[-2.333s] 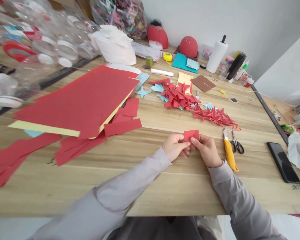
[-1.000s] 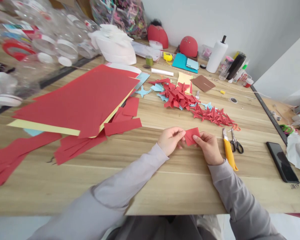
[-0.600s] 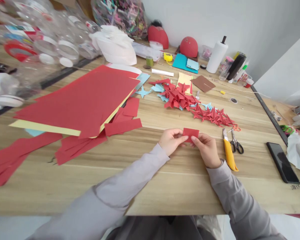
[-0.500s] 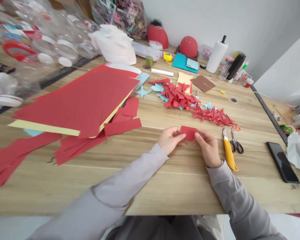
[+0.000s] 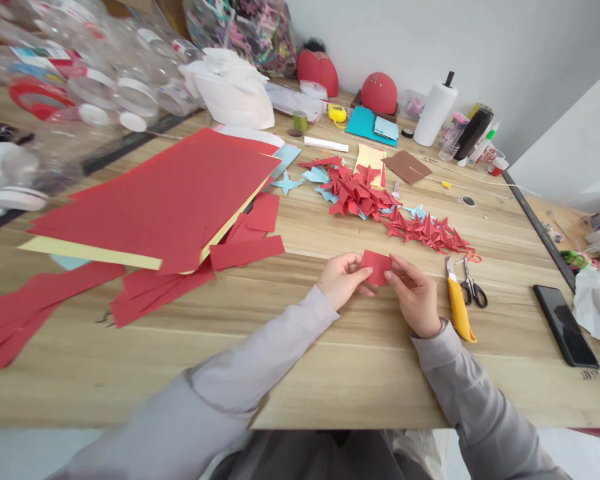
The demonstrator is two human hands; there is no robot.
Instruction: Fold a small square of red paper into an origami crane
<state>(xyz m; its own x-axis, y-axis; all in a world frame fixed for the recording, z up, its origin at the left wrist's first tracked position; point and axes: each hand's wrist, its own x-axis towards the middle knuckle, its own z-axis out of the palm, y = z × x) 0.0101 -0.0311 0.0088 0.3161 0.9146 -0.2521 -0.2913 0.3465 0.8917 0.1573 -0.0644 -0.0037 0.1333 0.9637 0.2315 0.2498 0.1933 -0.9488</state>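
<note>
Between my two hands, a small red paper piece (image 5: 377, 265) is held just above the wooden table (image 5: 300, 373). My left hand (image 5: 341, 279) pinches its left side, thumb on top. At its right edge my right hand (image 5: 414, 293) grips it between thumb and fingers. Beyond the hands lies a heap of folded red paper stars (image 5: 355, 190), with a second row of red stars (image 5: 427, 230) to its right. Left of my hands are red paper strips (image 5: 247, 252) and a stack of large red sheets (image 5: 165, 190).
Right of my right hand lie a yellow cutter (image 5: 460, 310) and black-handled scissors (image 5: 474, 292). A black phone (image 5: 565, 327) rests farther right. Clear plastic bottles (image 5: 93, 87) crowd the back left; a white roll (image 5: 435, 113) stands at the back.
My right thumb and fingers have shifted slightly left over the paper's right edge. The paper looks a little taller and tilted. The whole view has moved slightly.
</note>
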